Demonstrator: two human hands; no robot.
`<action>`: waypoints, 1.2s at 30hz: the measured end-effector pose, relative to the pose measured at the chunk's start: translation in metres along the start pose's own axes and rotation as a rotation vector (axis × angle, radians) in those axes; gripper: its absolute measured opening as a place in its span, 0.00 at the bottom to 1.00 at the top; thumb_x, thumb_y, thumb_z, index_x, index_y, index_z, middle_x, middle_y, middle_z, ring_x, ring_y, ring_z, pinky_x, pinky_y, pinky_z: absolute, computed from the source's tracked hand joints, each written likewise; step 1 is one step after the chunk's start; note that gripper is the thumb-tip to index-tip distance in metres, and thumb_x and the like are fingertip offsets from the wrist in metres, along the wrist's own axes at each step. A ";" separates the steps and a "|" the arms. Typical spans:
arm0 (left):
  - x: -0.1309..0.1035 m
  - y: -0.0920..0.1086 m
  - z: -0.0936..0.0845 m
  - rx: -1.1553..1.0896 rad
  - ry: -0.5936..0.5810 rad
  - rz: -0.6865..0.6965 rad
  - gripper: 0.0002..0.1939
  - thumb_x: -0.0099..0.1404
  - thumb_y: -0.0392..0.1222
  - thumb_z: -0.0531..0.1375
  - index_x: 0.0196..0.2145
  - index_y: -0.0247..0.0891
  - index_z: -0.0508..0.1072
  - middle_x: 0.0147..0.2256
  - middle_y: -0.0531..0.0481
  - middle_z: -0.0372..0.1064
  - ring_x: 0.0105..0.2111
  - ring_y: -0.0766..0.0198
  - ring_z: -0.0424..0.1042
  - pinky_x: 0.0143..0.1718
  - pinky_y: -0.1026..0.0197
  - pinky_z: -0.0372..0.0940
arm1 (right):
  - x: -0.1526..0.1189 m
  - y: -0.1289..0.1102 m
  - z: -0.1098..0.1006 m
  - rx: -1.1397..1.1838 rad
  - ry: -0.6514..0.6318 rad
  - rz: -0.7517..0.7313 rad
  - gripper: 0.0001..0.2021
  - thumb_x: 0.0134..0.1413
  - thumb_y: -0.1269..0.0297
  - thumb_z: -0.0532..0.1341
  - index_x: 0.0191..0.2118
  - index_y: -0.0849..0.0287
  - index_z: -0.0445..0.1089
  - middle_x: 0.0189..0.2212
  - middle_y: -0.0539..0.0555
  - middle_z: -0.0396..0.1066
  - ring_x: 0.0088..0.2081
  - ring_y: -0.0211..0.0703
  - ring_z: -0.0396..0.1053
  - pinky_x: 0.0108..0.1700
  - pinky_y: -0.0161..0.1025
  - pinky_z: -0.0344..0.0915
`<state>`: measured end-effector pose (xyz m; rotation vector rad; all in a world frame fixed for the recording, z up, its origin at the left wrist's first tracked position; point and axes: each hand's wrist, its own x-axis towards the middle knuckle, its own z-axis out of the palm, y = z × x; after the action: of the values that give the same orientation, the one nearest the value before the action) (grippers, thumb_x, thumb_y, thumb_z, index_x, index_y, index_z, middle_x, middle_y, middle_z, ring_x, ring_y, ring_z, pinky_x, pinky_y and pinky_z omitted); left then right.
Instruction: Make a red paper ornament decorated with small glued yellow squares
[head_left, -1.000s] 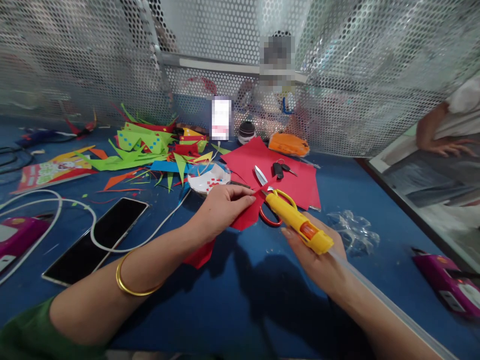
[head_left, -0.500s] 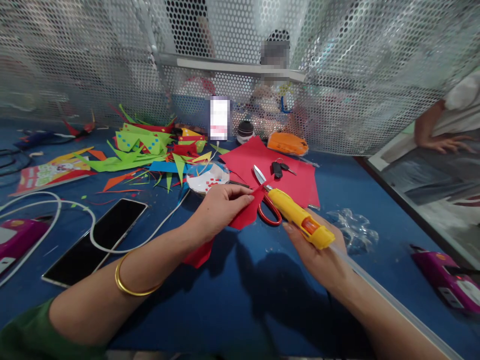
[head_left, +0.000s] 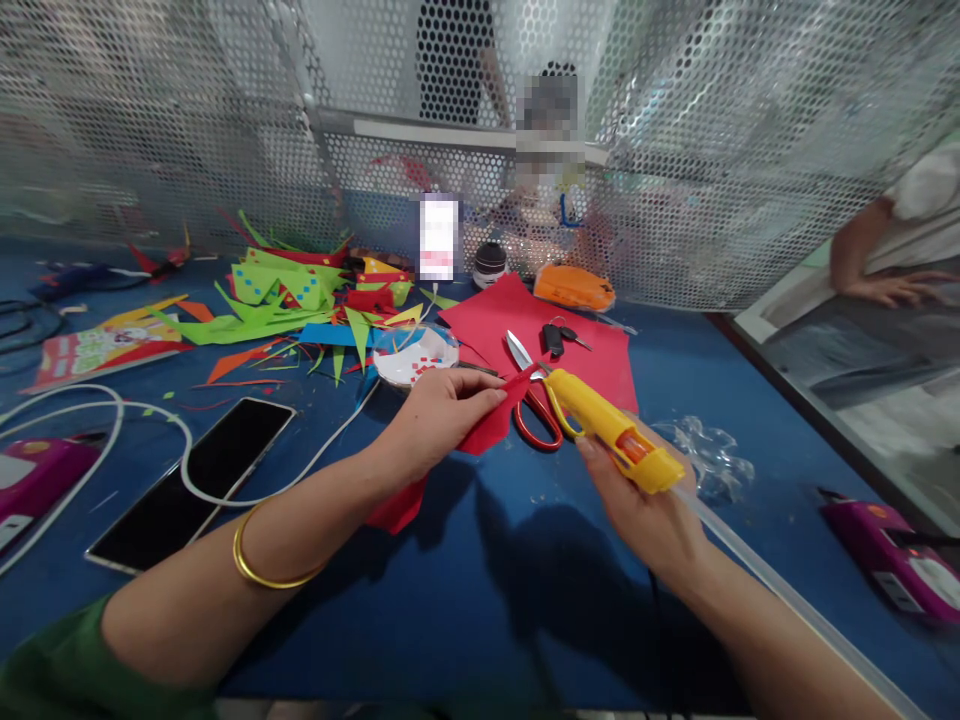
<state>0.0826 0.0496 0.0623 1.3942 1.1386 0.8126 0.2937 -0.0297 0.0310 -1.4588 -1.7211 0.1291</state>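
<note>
Between thumb and fingers, my left hand [head_left: 446,415] pinches a cut piece of red paper [head_left: 491,430], part of which hangs below the wrist. My right hand [head_left: 637,510] is wrapped round a yellow hot glue gun [head_left: 611,425] with a long clear glue stick [head_left: 780,590] running out of its back. The gun's nozzle is at the right tip of the red piece; whether they touch I cannot tell. Just behind lie scissors [head_left: 536,425] with red handles, their blades over a red sheet [head_left: 487,315]. A black key fob [head_left: 553,338] rests on that sheet.
Left of my forearm lie a dark phone [head_left: 202,480] and a white cable [head_left: 184,470]. Coloured paper scraps [head_left: 285,280] and a bowl [head_left: 416,355] are behind. Crumpled clear plastic [head_left: 709,455] and a purple device [head_left: 892,550] lie right. A perforated metal screen [head_left: 675,200] closes the back.
My right hand has moved the glue gun slightly right, and its yellow trigger now shows. My left hand keeps its pinch on the red paper, almost still.
</note>
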 end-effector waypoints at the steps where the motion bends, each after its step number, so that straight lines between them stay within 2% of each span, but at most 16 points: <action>1: 0.000 0.000 0.000 0.003 0.006 -0.007 0.11 0.60 0.45 0.65 0.37 0.35 0.82 0.32 0.48 0.79 0.30 0.65 0.71 0.33 0.61 0.65 | -0.001 0.000 0.000 0.019 0.014 0.009 0.11 0.63 0.54 0.60 0.33 0.55 0.68 0.26 0.48 0.69 0.26 0.38 0.68 0.28 0.37 0.64; 6: 0.000 0.004 0.000 -0.016 0.030 -0.035 0.09 0.60 0.45 0.65 0.35 0.37 0.82 0.29 0.49 0.77 0.27 0.66 0.69 0.29 0.63 0.63 | 0.005 0.003 -0.006 0.059 0.071 0.115 0.13 0.64 0.50 0.58 0.33 0.54 0.66 0.23 0.48 0.66 0.24 0.41 0.65 0.29 0.41 0.64; 10: -0.002 0.006 0.002 -0.053 0.040 -0.077 0.14 0.65 0.49 0.62 0.28 0.37 0.80 0.23 0.50 0.73 0.22 0.68 0.66 0.24 0.64 0.59 | 0.027 0.018 -0.020 -0.148 0.074 0.186 0.19 0.62 0.43 0.55 0.30 0.53 0.64 0.21 0.49 0.64 0.24 0.43 0.63 0.29 0.43 0.59; 12: -0.003 0.008 0.002 -0.061 0.043 -0.088 0.14 0.64 0.48 0.62 0.28 0.37 0.80 0.24 0.50 0.74 0.22 0.68 0.67 0.24 0.64 0.61 | 0.039 0.031 -0.033 -0.270 0.026 0.227 0.20 0.61 0.41 0.53 0.29 0.53 0.64 0.23 0.50 0.65 0.26 0.44 0.64 0.30 0.42 0.57; 15: -0.005 0.012 0.002 -0.106 0.022 -0.097 0.09 0.60 0.46 0.67 0.34 0.37 0.81 0.30 0.49 0.78 0.27 0.66 0.72 0.30 0.63 0.66 | 0.049 0.052 -0.059 -0.406 -0.095 0.356 0.17 0.56 0.44 0.57 0.33 0.54 0.64 0.25 0.51 0.68 0.26 0.44 0.64 0.29 0.40 0.55; 20: -0.008 0.016 0.002 -0.164 0.009 -0.107 0.07 0.56 0.44 0.70 0.29 0.38 0.81 0.28 0.51 0.78 0.26 0.68 0.71 0.29 0.65 0.66 | 0.035 0.077 -0.093 -0.764 -0.278 0.384 0.16 0.56 0.47 0.59 0.31 0.55 0.68 0.32 0.55 0.70 0.30 0.44 0.66 0.29 0.40 0.53; 23: -0.010 0.017 0.000 -0.192 -0.039 -0.137 0.09 0.54 0.44 0.71 0.29 0.38 0.80 0.27 0.51 0.78 0.25 0.67 0.72 0.29 0.64 0.67 | 0.020 0.085 -0.096 -0.879 -0.307 0.412 0.17 0.57 0.47 0.58 0.33 0.56 0.72 0.33 0.56 0.71 0.33 0.47 0.68 0.29 0.41 0.53; 27: -0.012 0.016 -0.001 -0.204 -0.087 -0.150 0.08 0.54 0.44 0.71 0.28 0.38 0.80 0.26 0.51 0.77 0.25 0.67 0.72 0.29 0.64 0.66 | 0.008 0.095 -0.092 -0.881 -0.334 0.404 0.18 0.59 0.48 0.57 0.31 0.57 0.74 0.30 0.58 0.70 0.33 0.50 0.70 0.31 0.42 0.57; 29: -0.012 0.016 0.000 -0.175 -0.094 -0.135 0.07 0.55 0.43 0.70 0.28 0.38 0.80 0.26 0.52 0.76 0.24 0.68 0.71 0.28 0.65 0.65 | 0.006 0.099 -0.090 -0.882 -0.344 0.384 0.17 0.60 0.49 0.57 0.31 0.57 0.74 0.31 0.60 0.71 0.35 0.53 0.72 0.33 0.43 0.60; 32: -0.014 0.017 0.000 -0.094 -0.085 -0.072 0.06 0.57 0.43 0.67 0.28 0.39 0.79 0.26 0.52 0.76 0.24 0.68 0.69 0.27 0.64 0.63 | 0.004 0.102 -0.093 -0.892 -0.342 0.371 0.17 0.59 0.50 0.59 0.36 0.60 0.76 0.34 0.65 0.73 0.38 0.60 0.73 0.37 0.48 0.64; 34: -0.015 0.018 0.001 -0.017 -0.076 -0.008 0.07 0.59 0.44 0.66 0.28 0.39 0.79 0.27 0.52 0.75 0.24 0.68 0.68 0.27 0.63 0.62 | 0.004 0.096 -0.096 -0.888 -0.297 0.347 0.19 0.57 0.49 0.60 0.42 0.61 0.76 0.38 0.68 0.75 0.40 0.65 0.74 0.38 0.52 0.66; 36: -0.017 0.018 0.001 0.114 -0.059 0.092 0.08 0.62 0.43 0.63 0.28 0.38 0.78 0.26 0.51 0.75 0.25 0.67 0.68 0.28 0.63 0.62 | 0.005 0.078 -0.095 -0.782 -0.164 0.248 0.20 0.58 0.50 0.61 0.47 0.60 0.75 0.43 0.69 0.76 0.43 0.66 0.75 0.41 0.55 0.68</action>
<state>0.0822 0.0343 0.0818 1.5651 1.0960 0.7757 0.4149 -0.0420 0.0494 -2.2790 -1.8040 -0.3431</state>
